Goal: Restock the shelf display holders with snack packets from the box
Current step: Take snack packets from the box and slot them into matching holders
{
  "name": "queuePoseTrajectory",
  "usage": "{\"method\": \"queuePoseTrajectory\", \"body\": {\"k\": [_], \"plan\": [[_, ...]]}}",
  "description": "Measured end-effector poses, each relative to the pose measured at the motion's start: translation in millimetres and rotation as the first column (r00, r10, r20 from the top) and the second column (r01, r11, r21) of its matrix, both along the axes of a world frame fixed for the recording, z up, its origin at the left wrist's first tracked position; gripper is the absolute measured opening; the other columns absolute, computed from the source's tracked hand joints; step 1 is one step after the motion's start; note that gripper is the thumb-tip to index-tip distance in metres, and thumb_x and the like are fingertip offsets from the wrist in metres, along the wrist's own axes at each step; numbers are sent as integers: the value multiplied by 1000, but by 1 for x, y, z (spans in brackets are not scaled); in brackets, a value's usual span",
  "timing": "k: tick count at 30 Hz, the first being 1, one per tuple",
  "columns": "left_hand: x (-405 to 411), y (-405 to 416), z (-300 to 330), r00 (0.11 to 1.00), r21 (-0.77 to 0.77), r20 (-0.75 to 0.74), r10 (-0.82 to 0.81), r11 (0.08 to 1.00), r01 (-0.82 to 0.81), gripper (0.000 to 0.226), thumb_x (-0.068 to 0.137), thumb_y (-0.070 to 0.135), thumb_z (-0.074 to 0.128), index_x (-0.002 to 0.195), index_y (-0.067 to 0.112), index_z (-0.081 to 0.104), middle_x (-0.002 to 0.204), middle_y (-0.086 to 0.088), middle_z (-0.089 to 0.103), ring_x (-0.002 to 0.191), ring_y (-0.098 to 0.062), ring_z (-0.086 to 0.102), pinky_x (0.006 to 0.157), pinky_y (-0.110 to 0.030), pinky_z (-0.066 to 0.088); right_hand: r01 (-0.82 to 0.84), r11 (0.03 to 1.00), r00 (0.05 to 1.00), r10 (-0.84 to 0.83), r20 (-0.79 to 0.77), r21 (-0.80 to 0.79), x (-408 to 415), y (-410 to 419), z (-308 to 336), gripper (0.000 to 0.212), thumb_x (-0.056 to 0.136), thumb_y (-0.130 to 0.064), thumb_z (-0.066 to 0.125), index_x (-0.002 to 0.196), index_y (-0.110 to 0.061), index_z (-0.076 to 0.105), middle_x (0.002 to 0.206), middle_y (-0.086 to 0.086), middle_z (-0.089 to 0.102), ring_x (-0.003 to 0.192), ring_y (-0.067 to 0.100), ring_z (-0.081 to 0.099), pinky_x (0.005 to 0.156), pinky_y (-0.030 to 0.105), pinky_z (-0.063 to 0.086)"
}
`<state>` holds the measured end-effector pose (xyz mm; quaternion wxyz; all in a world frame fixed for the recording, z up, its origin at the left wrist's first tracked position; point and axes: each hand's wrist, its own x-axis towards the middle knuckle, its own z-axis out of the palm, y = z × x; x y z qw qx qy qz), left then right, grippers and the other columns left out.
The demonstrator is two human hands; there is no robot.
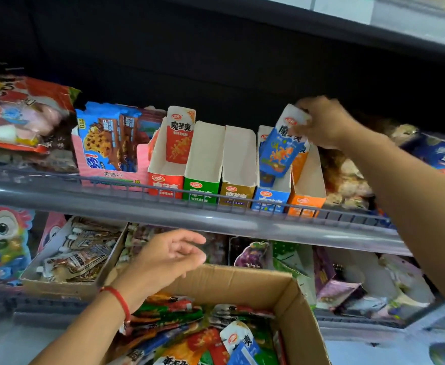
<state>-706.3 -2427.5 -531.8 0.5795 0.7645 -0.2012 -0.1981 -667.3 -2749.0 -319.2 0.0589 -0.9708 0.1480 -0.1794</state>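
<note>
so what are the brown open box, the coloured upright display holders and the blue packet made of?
Brown open box: corrugated cardboard, matte, raw cut edges. Coloured upright display holders: likely thin paperboard, printed fronts, plain pale inner walls. Blue packet in the right hand: probably plastic film, slightly glossy.

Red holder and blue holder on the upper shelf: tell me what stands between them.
In the head view, two holders stand between the red holder and the blue holder: a green holder and a brown holder. Both look empty.

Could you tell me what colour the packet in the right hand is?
Blue with a white top, seen in the head view: the snack packet gripped by the right hand.
</note>
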Motion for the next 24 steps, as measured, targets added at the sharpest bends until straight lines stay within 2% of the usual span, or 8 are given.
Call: {"method": "queuePoseTrajectory", "body": {"k": [2,5,8,11,17,24], "plan": [[2,0,0,999,8,-3,-32,999,32,24,88,30,76,111,35,71,97,5,77,90,-17,74,83,-36,62,-16,999,997,13,-81,-38,14,5,-18,70,91,-30,76,152,-20,43,147,10,53,133,31,53,106,44,46],[4,0,1,998,1,-20,-61,998,61,25,89,28,76,112,35,70,96,4,77,91,-17,73,82,-33,61,-31,986,986,4,-164,-163,26,7,-46,64,95,-33,70,151,-25,40,144,10,55,130,31,53,101,45,51],[8,3,0,996,-2,-30,-80,997,80,27,87,30,78,112,38,70,98,5,76,92,-14,73,79,-31,60,-59,972,989,25,-147,-227,26,3,-54,62,93,-31,73,146,-24,41,139,10,57,124,30,57,91,43,55],[10,5,-2,995,11,-30,-92,996,93,30,85,31,79,112,40,69,100,8,76,93,-11,72,78,-31,57,-69,955,990,29,-140,-289,25,-1,-58,70,88,-30,79,146,-22,41,143,9,55,131,31,52,98,45,52],[11,5,-3,994,54,-42,-100,993,102,32,84,35,80,113,42,68,102,11,76,93,-8,72,84,-32,56,-15,956,998,-5,-70,-293,39,-3,-64,72,86,-34,80,147,-25,41,140,8,57,130,30,52,103,47,49],[10,3,0,991,94,-49,-127,987,131,34,86,33,79,117,39,65,104,12,75,94,-8,73,84,-29,57,23,938,999,-33,-23,-347,46,-11,-77,80,85,-42,78,151,-26,36,146,7,47,137,31,42,111,49,41]]}}
